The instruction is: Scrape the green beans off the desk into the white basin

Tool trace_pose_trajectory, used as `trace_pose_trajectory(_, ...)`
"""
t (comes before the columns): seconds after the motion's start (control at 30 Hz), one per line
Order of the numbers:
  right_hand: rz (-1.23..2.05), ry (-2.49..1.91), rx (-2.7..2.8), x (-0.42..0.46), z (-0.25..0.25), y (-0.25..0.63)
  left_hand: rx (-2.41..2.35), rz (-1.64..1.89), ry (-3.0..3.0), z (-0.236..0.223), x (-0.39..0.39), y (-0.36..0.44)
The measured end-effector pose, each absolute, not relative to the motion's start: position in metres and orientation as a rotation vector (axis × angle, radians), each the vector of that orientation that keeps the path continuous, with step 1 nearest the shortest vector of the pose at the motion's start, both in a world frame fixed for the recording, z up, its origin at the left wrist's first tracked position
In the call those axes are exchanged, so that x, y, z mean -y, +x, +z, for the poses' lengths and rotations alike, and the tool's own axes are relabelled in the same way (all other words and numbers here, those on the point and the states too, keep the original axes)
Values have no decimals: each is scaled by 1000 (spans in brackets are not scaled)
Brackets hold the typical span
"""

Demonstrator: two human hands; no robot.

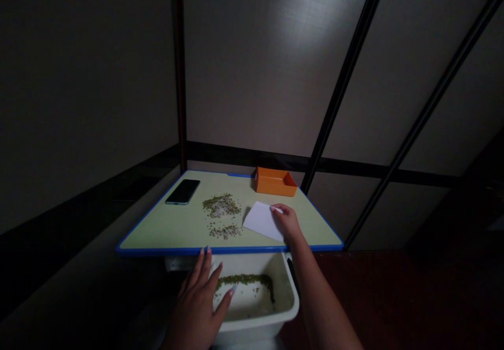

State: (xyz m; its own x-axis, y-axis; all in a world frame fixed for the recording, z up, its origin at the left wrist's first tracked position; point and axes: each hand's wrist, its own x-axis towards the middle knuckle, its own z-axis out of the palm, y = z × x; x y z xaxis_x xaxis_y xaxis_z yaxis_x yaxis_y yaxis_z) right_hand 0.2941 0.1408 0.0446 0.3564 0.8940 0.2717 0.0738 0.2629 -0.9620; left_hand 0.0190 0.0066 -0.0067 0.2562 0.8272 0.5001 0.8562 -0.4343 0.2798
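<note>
My right hand [286, 221] pinches a white sheet of paper or card [260, 220], which is tilted over the right half of the tabletop. Left of the sheet lies a loose heap of small green and whitish grains [222, 205]; a thinner strip of the same grains [225, 231] is nearer the front edge. My left hand [201, 292] has its fingers spread and holds nothing, its fingertips by the table's blue edge. Beneath that edge is a white plastic bin [291, 300], partly covered by my left hand, with green bits [248, 279] along its inside.
An orange open box [271, 183] stands at the back right of the pale green table [161, 234]. A dark-screened phone [184, 190] lies at the left. Grey panelled walls [252, 77] rise behind and to the left of the table.
</note>
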Motion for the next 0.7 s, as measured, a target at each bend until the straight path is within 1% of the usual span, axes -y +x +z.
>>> trace_pose_trajectory(0.27, 683, -1189, 1100, -144, 44, 297, 1604, -913, -2438, -7, -7, 19)
trace_pose_trajectory(0.53, 805, -1143, 1120, -139, 46, 292, 1589, -891, -2415, -10, -7, 18)
trace_pose_trajectory(0.7, 781, -1133, 1147, -140, 44, 294, 1582, -872, -2417, -7, -7, 18)
